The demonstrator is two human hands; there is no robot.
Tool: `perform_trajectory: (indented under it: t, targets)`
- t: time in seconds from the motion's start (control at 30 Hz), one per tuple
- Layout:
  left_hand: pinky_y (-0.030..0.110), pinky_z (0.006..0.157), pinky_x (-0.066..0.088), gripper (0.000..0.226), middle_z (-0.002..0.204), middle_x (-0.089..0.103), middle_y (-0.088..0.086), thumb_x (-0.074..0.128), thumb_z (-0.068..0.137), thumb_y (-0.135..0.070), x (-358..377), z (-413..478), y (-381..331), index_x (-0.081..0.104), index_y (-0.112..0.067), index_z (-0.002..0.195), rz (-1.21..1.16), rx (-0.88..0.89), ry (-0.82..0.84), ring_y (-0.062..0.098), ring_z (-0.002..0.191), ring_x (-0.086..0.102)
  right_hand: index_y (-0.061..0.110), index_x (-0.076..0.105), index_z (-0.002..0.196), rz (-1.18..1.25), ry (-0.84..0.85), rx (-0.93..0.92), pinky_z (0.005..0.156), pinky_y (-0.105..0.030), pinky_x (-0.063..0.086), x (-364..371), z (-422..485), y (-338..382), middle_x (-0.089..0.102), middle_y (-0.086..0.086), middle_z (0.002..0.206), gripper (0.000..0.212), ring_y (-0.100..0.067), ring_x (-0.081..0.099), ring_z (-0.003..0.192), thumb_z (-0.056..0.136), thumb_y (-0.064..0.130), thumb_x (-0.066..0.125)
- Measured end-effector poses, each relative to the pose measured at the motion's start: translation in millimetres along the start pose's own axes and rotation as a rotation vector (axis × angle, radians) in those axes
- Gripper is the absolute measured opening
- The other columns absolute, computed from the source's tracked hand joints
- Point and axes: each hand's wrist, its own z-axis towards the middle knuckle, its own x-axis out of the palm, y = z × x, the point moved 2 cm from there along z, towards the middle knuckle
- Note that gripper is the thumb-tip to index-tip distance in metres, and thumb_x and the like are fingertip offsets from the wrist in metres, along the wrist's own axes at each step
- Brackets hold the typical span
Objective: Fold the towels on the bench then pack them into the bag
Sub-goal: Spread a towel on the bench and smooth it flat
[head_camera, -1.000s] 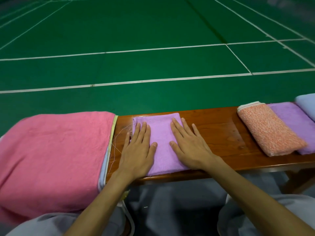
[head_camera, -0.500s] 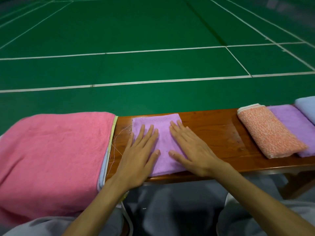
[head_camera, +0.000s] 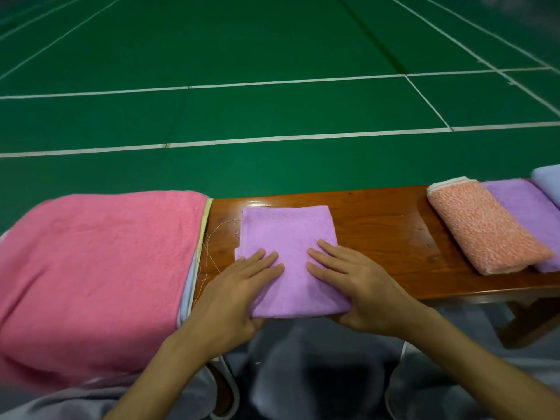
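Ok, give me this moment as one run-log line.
left hand: grips near edge of lilac towel | right hand: grips same edge | lilac towel: folded, on bench | orange towel: folded, farther right

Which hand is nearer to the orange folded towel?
Right. The right hand grips the lilac towel, left of the orange towel; the left hand is farther left.

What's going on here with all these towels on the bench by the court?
A person is folding towels on a wooden bench beside a green court. The left hand and right hand hold a small folded purple towel at its near edge, fingers flat on top and thumbs seemingly tucked underneath. A big pink towel lies to the left. An orange towel, a second purple towel and a pale blue towel sit folded on the right. No bag is in view.
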Motion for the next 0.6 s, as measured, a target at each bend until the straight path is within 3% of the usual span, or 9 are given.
perform_trajectory:
  t: [0.07,0.13,0.23,0.3,0.37,0.47,0.53,0.6]
  targets:
    - [0.036,0.114,0.045,0.068,0.148,0.057,-0.012,0.08,0.065,-0.026,-13.6,-2.0,0.5,0.068,-0.028,0.132,-0.048,-0.036,-0.016,0.009,0.139,0.05,0.015,0.07,0.131,0.013,-0.008,-0.003,0.108,-0.046,0.05,-8.8,-1.5,0.0,0.061,-0.005,0.145,0.065,-0.026,0.05,0.141,0.071,0.037,0.085]
    - [0.037,0.094,0.058,0.043,0.123,0.072,-0.016,0.068,0.067,-0.023,-29.8,0.1,-1.7,0.077,-0.03,0.109,-0.11,-0.088,-0.036,0.008,0.116,0.066,0.018,0.078,0.115,0.098,-0.006,0.047,0.098,-0.044,0.058,-18.7,-2.0,-1.5,0.071,0.002,0.13,0.048,-0.02,0.061,0.13,0.069,0.029,0.08]
    - [0.041,0.065,0.055,0.018,0.085,0.075,-0.008,0.066,0.076,-0.02,-45.8,7.6,-1.1,0.077,-0.024,0.09,-0.312,-0.154,0.041,0.015,0.076,0.068,0.02,0.081,0.102,0.261,0.002,0.168,0.081,-0.039,0.06,-33.2,2.2,-4.0,0.077,0.006,0.108,0.037,-0.011,0.07,0.105,0.07,0.031,0.068]
    - [0.047,0.066,0.053,0.016,0.08,0.072,-0.001,0.068,0.084,-0.032,-51.8,12.1,2.9,0.074,-0.018,0.089,-0.436,-0.21,0.045,0.022,0.074,0.065,0.019,0.078,0.089,0.39,-0.008,0.238,0.063,-0.04,0.055,-42.4,9.4,-3.3,0.074,0.007,0.085,0.023,-0.01,0.067,0.076,0.074,0.029,0.064]
    - [0.049,0.073,0.057,0.028,0.089,0.074,0.002,0.065,0.093,-0.044,-55.9,18.7,6.4,0.074,-0.018,0.098,-0.544,-0.286,0.029,0.023,0.083,0.068,0.021,0.07,0.076,0.528,-0.06,0.3,0.055,-0.039,0.049,-49.5,17.2,-4.2,0.067,0.008,0.07,0.01,-0.008,0.057,0.063,0.08,0.027,0.062]
    - [0.029,0.083,0.06,0.023,0.109,0.076,-0.013,0.06,0.102,-0.037,-50.1,33.3,13.6,0.071,-0.029,0.12,-0.689,-0.429,0.009,0.007,0.101,0.071,0.014,0.073,0.084,0.745,-0.166,0.436,0.064,-0.035,0.053,-48.7,29.2,-15.0,0.073,0.001,0.079,0.009,-0.01,0.065,0.073,0.091,0.02,0.072]
    - [0.026,0.079,0.06,0.025,0.106,0.077,-0.012,0.06,0.102,-0.035,-42.5,42.2,19.3,0.07,-0.029,0.124,-0.702,-0.555,-0.06,0.008,0.101,0.071,0.006,0.077,0.097,0.833,-0.24,0.569,0.071,-0.036,0.058,-39.6,39.0,-26.6,0.079,-0.004,0.089,0.013,-0.014,0.072,0.083,0.094,0.019,0.074]
    - [0.029,0.08,0.06,0.028,0.106,0.075,-0.009,0.061,0.102,-0.035,-35.2,46.6,22.9,0.071,-0.023,0.125,-0.744,-0.688,-0.139,0.01,0.099,0.071,0.004,0.076,0.087,0.808,-0.309,0.69,0.066,-0.038,0.052,-27.5,50.0,-36.7,0.076,-0.008,0.077,0.025,-0.015,0.066,0.071,0.093,0.029,0.075]
